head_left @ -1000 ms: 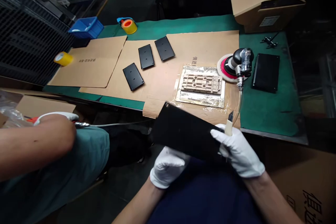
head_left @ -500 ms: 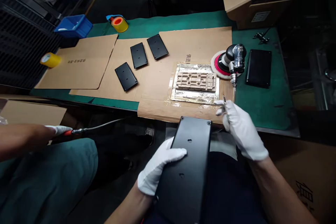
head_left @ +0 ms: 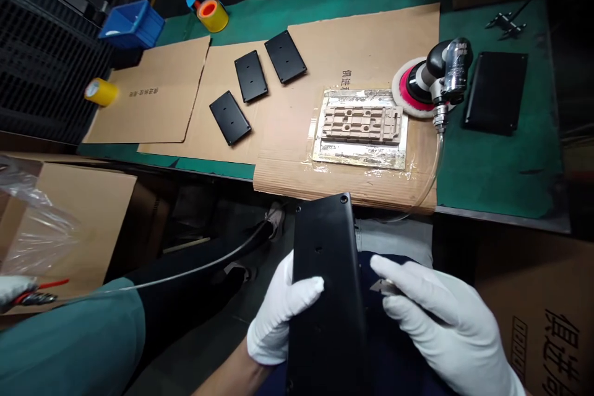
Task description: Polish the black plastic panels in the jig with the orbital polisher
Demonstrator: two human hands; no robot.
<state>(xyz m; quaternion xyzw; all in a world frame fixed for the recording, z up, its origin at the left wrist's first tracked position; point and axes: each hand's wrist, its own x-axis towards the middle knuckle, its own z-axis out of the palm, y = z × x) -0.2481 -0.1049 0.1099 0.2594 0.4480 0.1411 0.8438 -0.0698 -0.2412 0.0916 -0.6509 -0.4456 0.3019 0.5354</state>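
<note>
My left hand, in a white glove, grips a black rectangular panel by its left edge, thumb across its face. The panel stands tilted over my lap, with holes at its corners and two small openings along its middle. Just right of the panel, my gloved right hand is closed on a small pointed metal blade. The blade's tip points at the panel's right edge, a little apart from it. My fingers hide the rest of the blade.
On the green table are a disc sander, a tan slotted block on a metal plate, several black panels, tape rolls and a blue bin. A co-worker's gloved hand holds an air-hose tool at left.
My right hand has come down from the table edge to beside the panel, blade in its fingers. The panel has turned slightly. The co-worker's hand has moved left and down with the hose.
</note>
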